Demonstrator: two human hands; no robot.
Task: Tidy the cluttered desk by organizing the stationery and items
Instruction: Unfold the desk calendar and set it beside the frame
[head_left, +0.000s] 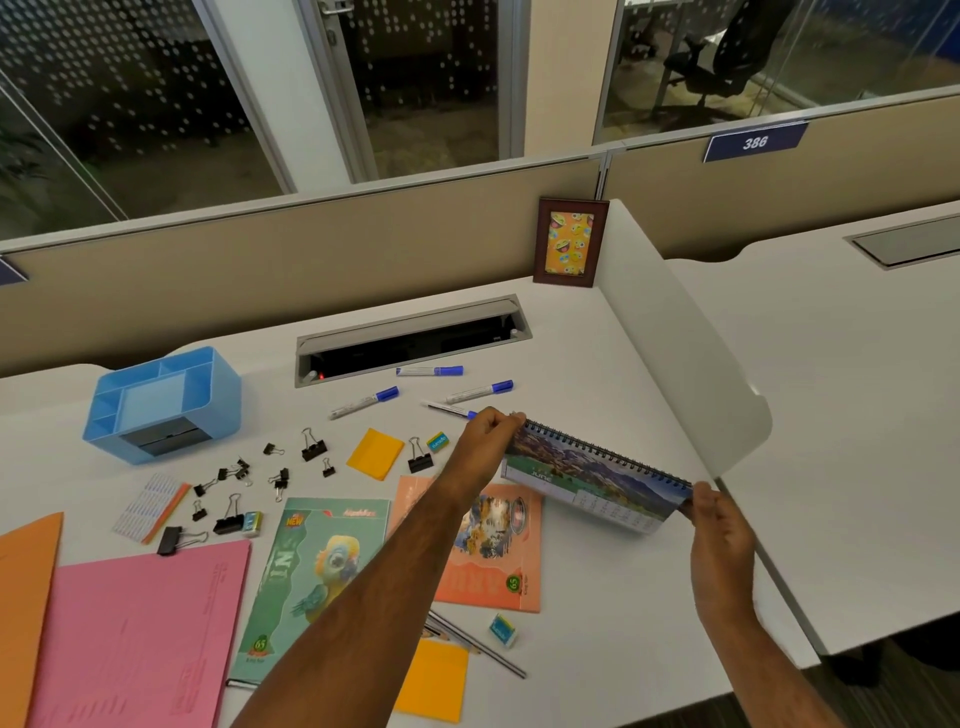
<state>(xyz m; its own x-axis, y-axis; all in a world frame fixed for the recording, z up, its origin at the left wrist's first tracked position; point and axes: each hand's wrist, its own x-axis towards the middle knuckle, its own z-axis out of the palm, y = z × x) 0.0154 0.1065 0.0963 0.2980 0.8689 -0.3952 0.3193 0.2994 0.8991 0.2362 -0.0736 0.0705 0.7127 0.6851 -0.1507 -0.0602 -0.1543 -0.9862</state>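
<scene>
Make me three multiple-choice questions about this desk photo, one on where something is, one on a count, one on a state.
1. Where does the picture frame stand?
A. back corner of the desk
B. on the pink folder
C. inside the blue organizer

2. How many blue-capped markers lie on the desk?
A. one
B. four
C. seven

3. What is the desk calendar's state?
A. lying untouched
B. held by both hands
C. in the organizer

Answers: 1 A, against the partition; 2 B, four near the cable tray; 3 B, left hand and right hand pinch its ends.
</scene>
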